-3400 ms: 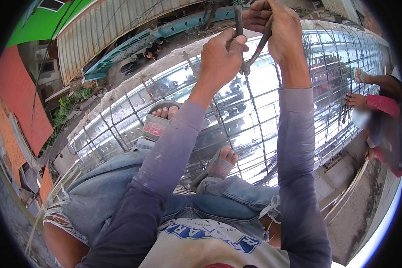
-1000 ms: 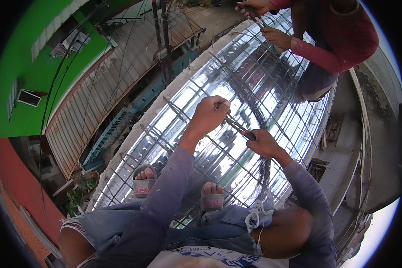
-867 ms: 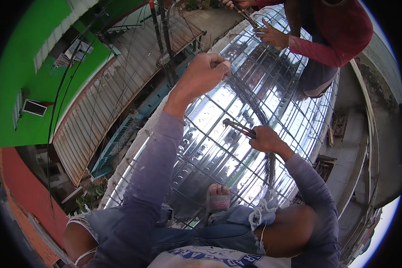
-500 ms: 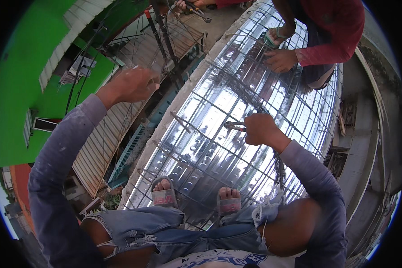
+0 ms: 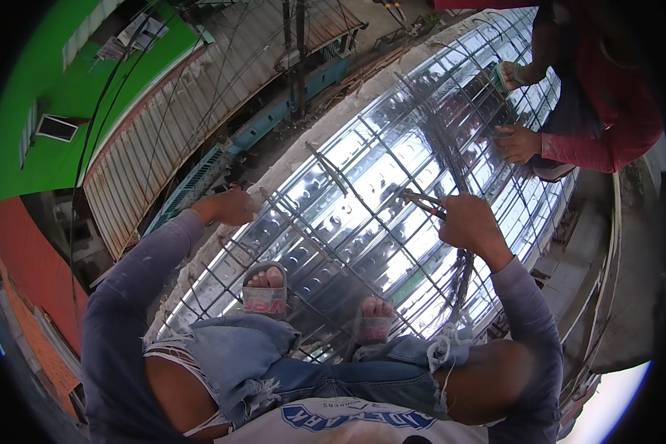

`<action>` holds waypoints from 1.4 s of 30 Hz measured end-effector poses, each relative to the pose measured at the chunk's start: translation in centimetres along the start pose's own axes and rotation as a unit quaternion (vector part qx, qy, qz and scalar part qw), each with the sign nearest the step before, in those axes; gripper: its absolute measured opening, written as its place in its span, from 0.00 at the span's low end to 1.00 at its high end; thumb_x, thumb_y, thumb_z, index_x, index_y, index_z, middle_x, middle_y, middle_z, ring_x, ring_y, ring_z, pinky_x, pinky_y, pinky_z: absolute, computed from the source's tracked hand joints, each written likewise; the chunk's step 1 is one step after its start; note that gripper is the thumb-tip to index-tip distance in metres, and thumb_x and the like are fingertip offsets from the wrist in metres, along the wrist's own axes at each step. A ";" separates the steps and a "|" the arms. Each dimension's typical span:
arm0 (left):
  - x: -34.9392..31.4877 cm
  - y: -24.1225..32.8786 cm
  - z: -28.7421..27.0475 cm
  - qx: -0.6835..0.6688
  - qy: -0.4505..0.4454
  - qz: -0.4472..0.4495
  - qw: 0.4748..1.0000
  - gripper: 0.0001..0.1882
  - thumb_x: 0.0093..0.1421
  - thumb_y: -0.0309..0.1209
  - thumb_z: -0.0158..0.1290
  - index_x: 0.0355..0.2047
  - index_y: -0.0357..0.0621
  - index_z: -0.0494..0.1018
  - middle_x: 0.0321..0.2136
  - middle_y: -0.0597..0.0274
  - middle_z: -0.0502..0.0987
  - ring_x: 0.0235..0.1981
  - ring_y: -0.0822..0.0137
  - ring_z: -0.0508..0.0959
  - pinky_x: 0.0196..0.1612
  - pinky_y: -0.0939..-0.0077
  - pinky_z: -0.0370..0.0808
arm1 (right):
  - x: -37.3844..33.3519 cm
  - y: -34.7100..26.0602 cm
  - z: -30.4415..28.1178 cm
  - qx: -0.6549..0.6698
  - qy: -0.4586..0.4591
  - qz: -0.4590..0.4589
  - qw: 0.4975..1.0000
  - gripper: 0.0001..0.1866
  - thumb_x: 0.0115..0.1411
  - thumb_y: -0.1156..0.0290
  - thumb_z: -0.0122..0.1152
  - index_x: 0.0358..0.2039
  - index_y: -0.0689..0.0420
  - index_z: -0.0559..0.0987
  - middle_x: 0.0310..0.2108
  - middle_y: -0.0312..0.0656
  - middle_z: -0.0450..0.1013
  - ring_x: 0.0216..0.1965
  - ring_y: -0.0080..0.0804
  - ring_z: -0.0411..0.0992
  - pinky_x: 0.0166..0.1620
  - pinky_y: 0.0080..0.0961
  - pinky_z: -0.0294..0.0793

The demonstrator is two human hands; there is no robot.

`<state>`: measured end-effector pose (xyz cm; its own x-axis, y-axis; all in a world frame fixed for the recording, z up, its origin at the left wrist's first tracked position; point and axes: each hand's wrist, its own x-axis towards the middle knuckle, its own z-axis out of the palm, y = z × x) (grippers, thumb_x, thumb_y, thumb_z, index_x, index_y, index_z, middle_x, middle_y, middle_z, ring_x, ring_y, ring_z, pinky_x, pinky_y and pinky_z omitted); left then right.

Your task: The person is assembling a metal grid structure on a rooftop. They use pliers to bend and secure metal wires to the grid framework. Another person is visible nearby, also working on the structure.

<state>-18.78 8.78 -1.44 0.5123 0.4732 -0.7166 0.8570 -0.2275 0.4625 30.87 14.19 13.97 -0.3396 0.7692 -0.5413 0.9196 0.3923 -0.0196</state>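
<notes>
My right hand (image 5: pixel 472 228) grips end-cutting pincers (image 5: pixel 422 200), their jaws pointing left over the steel mesh. Lower on the left, my left hand (image 5: pixel 233 207) hovers by the concrete edge (image 5: pixel 292 159) with its fingers curled together; whatever they may pinch is too small to see. Beneath both hands, a rebar grid (image 5: pixel 377 211) lies over shiny ribbed metal decking (image 5: pixel 359 166). A dark bundle of thin wire (image 5: pixel 445 152) stretches along the mesh and passes under my right wrist.
My sandalled feet (image 5: pixel 265 292) rest on the mesh. At the upper right, a co-worker in a red sleeve (image 5: pixel 581 148) crouches with a hand (image 5: pixel 518 143) on the grid. Beyond the left edge are a drop, a corrugated roof (image 5: pixel 163 126) and hanging cables.
My left hand has come down from above the roof to beside the concrete edge. The view has turned, shifting the co-worker rightward. My right hand keeps hold of the pincers.
</notes>
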 end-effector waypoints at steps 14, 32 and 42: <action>6.1 -2.9 -5.0 -0.179 0.248 -0.116 0.945 0.25 0.63 0.44 0.59 0.51 0.36 0.79 0.48 0.40 0.82 0.51 0.46 0.81 0.55 0.56 0.76 | 4.3 -2.2 -7.0 0.053 0.067 -0.094 0.992 0.16 0.50 0.71 0.64 0.41 0.58 0.86 0.35 0.54 0.82 0.36 0.54 0.82 0.45 0.45 0.80; 6.4 -2.1 0.6 -0.169 0.166 -0.166 0.957 0.41 0.56 0.55 0.64 0.61 0.38 0.74 0.59 0.41 0.75 0.62 0.44 0.74 0.64 0.56 0.71 | 21.4 -10.1 -17.9 -0.203 0.051 -0.060 0.976 0.17 0.54 0.72 0.61 0.44 0.62 0.83 0.41 0.61 0.81 0.48 0.59 0.80 0.52 0.49 0.78; 7.3 -2.1 0.0 -0.162 0.182 -0.179 0.953 0.39 0.55 0.57 0.65 0.58 0.42 0.77 0.59 0.47 0.76 0.63 0.48 0.75 0.63 0.56 0.71 | 21.9 -7.8 -16.5 -0.192 0.097 -0.149 0.965 0.16 0.52 0.71 0.60 0.41 0.62 0.82 0.32 0.61 0.80 0.38 0.62 0.80 0.46 0.51 0.79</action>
<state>-16.83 12.67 -7.60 0.0867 0.7481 -0.6578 0.8804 0.2514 0.4020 13.00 36.28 16.12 -0.6424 0.6587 -0.3917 0.6474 0.7400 0.1827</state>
